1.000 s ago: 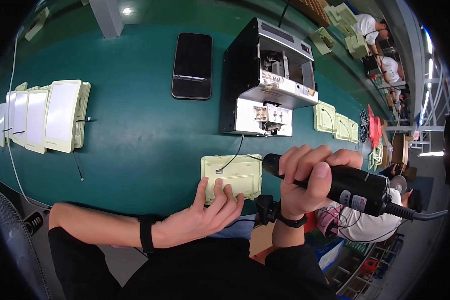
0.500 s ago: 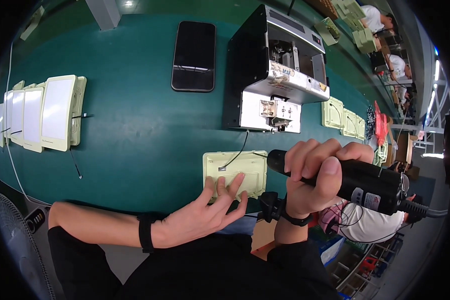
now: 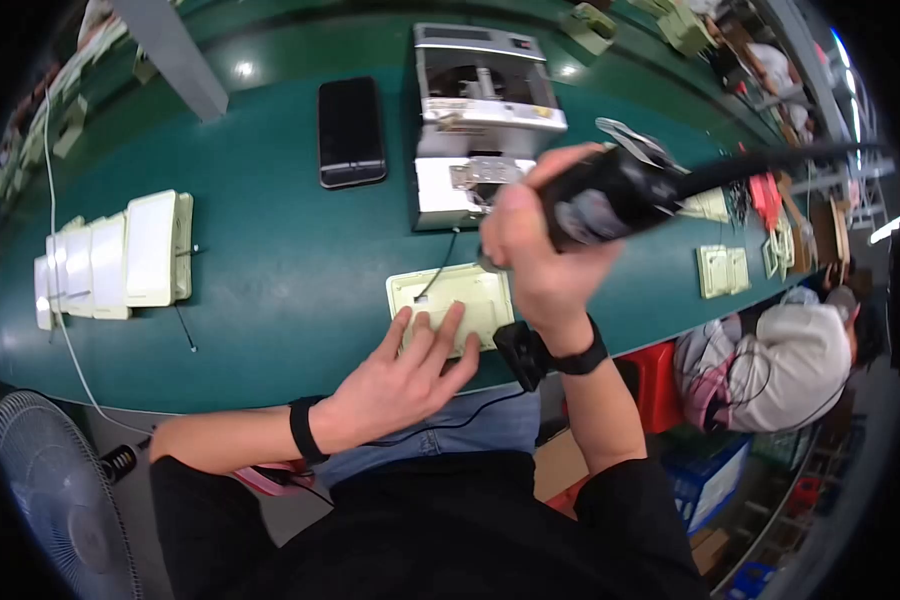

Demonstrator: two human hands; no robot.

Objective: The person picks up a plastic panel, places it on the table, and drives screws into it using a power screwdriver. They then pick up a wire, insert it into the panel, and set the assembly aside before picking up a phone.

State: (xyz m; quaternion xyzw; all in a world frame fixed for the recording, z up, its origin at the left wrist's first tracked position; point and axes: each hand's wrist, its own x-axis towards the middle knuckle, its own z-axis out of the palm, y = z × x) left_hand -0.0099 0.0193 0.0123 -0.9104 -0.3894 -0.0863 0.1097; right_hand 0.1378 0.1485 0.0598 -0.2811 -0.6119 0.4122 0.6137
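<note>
My left hand [image 3: 395, 385] lies with spread fingers on the inside of a pale green plastic housing [image 3: 485, 295] at the table's near side. A thin black cable [image 3: 442, 268] runs out over the housing's far edge. Wrapped round a black corded electric screwdriver [image 3: 610, 200], my right hand [image 3: 535, 250] is just beyond the housing's far right corner. The screwdriver slants, its cord end up to the right. Its tip end is mostly hidden by my fingers, so whether it touches anything cannot be made out. Behind stands a silver and black screw feeder [image 3: 490, 120], partly covered by my right hand.
A black phone [image 3: 351, 132] lies left of the feeder. Several white-faced panels [image 3: 152, 250] lean stacked at the left, with a white cord nearby. More pale green housings [image 3: 722, 272] lie at the right. A fan [image 3: 65, 490] stands lower left; a person [image 3: 795, 365] sits at right.
My right hand has swung the screwdriver from nearly level to a slant, its cord end raised. My left hand stays on the housing. The whole view has shifted.
</note>
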